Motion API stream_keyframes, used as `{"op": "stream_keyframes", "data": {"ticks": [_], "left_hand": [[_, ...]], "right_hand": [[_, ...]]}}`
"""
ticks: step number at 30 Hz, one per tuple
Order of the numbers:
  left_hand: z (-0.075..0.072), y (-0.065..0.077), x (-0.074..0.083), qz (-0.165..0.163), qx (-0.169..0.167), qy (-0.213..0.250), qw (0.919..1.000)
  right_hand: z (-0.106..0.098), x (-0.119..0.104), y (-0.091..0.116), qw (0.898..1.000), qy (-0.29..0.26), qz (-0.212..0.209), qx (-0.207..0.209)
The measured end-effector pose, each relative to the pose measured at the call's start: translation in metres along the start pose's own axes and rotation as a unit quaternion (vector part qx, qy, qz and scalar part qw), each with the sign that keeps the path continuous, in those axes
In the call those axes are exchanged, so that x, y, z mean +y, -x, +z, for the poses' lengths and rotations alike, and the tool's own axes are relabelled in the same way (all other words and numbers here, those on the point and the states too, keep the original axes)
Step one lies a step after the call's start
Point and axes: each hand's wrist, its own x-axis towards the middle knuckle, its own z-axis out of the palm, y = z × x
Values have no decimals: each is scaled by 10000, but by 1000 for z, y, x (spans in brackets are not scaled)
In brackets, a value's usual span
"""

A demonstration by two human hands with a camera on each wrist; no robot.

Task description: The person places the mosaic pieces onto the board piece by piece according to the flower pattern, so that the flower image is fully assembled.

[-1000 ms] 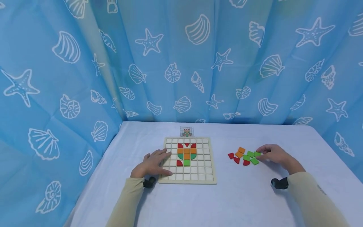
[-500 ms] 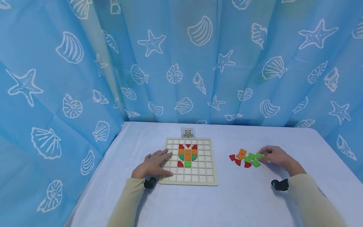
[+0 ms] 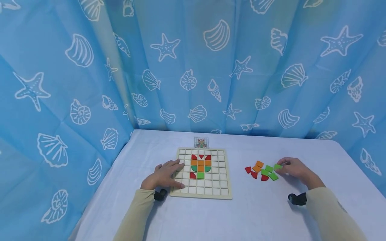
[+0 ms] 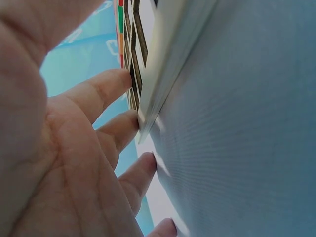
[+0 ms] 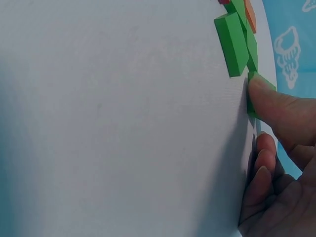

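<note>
A pale gridded board (image 3: 200, 196) lies on the table with red, orange and green tiles set as a flower shape in its cells. My left hand (image 3: 164, 174) rests on its left edge with spread fingers; in the left wrist view, fingertips (image 4: 129, 120) touch the rim and others reach the cloth. On the right, my right hand (image 3: 295, 168) pinches a green square tile (image 3: 278, 166) at the edge of a loose pile. The right wrist view shows the thumb on that green tile (image 5: 252, 106), just beside another green tile (image 5: 232, 45).
Loose green tiles (image 3: 273, 176), orange tiles (image 3: 259, 163) and red curved tiles (image 3: 264, 178) lie left of my right hand. A small pattern card (image 3: 201, 142) sits behind the board. Blue shell-print curtains (image 3: 193, 67) hang behind and left of the white table (image 3: 241, 217).
The head view has shifted slightly. The pinched green tile sits a touch farther right of its green neighbours, moved with the right hand. The left hand stays on the board.
</note>
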Motion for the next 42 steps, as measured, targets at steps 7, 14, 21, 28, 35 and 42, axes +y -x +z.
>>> {"op": "stream_keyframes", "data": {"ticks": [7, 14, 21, 28, 35, 42], "left_hand": [[-2, 0, -1, -16, -8, -12, 10000], [-3, 0, -2, 17, -30, 12, 10000], [-6, 3, -1, 57, -25, 52, 10000], [-2, 3, 1, 115, -67, 29, 9999], [-1, 1, 3, 72, -112, -47, 9999], [1, 0, -1, 18, -35, -27, 10000]], "right_hand": [[0, -1, -1, 9998, 179, 117, -57], [-4, -2, 1, 9995, 262, 101, -148], [-1, -2, 1, 9994, 264, 86, 190], [-5, 1, 1, 9979, -26, 158, 635], [-6, -30, -1, 9923, -482, -106, 1137], [9, -76, -10, 9928, -589, -455, 937]]}}
